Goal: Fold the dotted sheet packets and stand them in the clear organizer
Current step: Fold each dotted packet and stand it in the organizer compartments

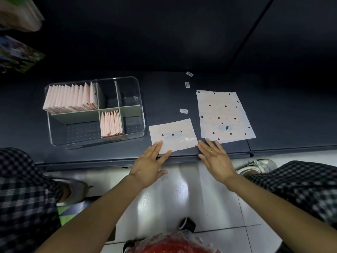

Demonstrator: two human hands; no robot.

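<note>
Left of the dark blue-grey shelf's (164, 99) middle, the clear organizer (140, 106) with grey-green dividers (76, 115) holds pale pink folded packets (71, 96). Right of it lie pale sheets (224, 115) with dark brown dots. Below the shelf, black-and-white checked trousers (23, 189) flank glossy white floor tiles (200, 198).

Pale dotted sheet packet (173, 135) lies flat at frame centre; flat stack (223, 116) just right; clear organizer (94, 112), centre left, holds upright folded packets (71, 97)

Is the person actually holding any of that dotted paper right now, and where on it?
Nothing is gripped. The left hand lies flat, fingertips resting on the near edge of the small dotted sheet. The right hand is open beside its near right corner.
</note>
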